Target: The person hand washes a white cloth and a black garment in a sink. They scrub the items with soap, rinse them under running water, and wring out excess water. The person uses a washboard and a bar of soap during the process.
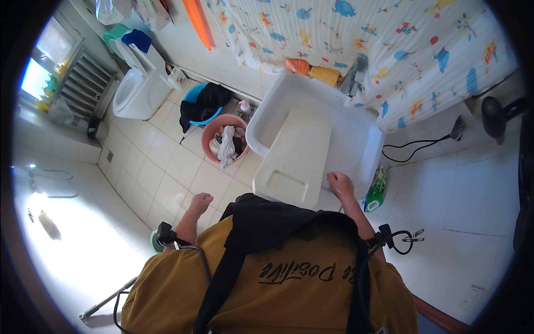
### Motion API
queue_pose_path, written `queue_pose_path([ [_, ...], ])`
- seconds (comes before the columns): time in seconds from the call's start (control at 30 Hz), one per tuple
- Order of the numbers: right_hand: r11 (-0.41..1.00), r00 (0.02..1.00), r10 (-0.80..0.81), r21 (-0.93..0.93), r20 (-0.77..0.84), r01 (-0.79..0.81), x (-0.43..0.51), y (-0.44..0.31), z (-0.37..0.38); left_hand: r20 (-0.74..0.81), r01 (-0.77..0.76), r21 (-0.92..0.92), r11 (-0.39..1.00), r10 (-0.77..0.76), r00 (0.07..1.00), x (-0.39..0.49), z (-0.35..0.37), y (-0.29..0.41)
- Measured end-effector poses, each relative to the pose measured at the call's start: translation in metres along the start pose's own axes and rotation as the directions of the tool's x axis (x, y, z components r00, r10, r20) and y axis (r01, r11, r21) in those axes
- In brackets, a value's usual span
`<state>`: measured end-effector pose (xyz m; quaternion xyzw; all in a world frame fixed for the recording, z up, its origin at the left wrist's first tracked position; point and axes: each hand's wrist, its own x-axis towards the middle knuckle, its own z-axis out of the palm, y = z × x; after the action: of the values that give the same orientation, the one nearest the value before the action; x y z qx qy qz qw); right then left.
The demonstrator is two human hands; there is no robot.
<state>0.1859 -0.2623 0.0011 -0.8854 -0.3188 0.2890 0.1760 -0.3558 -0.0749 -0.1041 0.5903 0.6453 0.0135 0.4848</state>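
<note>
A white laundry sink stands before me, with a pale washboard slanting out of its basin over the near rim. Beside the board's right edge is my right hand, fingers curled, with nothing visible in it. My left hand hangs over the tiled floor, left of the board and apart from it, its fingers also curled; no object shows in it. A pink basin on the floor holds crumpled light and dark clothes. Behind it, a blue basin has black cloth draped over its rim.
A pink-topped pump bottle stands between the basins and sink. Right of the sink is a green detergent bag. A patterned curtain hangs behind the faucet. A toilet and a radiator are at the upper left.
</note>
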Motion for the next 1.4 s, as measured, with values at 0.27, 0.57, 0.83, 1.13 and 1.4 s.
queue_pose_path([
  [0.27, 0.998, 0.999, -0.032, -0.053, 0.007, 0.032, 0.003, 0.009, -0.006, 0.021, 0.137, -0.145, 0.98, -0.135, 0.991, -0.012, 0.017, -0.034],
  [0.57, 0.993, 0.999, -0.013, -0.115, -0.044, 0.008, 0.007, 0.019, -0.011, -0.026, 0.017, -0.005, 1.0, -0.017, 1.0, -0.021, 0.015, -0.025],
  [0.83, 0.996, 0.992, 0.086, -0.028, -0.095, -0.089, 0.012, 0.017, -0.005, -0.051, 0.023, 0.116, 0.993, -0.017, 0.999, -0.019, -0.021, -0.008],
  [1.13, 0.99, 0.99, 0.14, 0.038, -0.024, -0.139, 0.043, -0.028, -0.009, -0.222, 0.08, 0.237, 0.968, -0.026, 0.975, 0.055, -0.086, -0.039],
  [1.4, 0.949, 0.981, -0.005, 0.308, -0.194, 0.066, 0.18, -0.249, 0.041, -0.138, 0.227, 0.196, 0.954, -0.202, 0.97, 0.216, -0.15, -0.042],
])
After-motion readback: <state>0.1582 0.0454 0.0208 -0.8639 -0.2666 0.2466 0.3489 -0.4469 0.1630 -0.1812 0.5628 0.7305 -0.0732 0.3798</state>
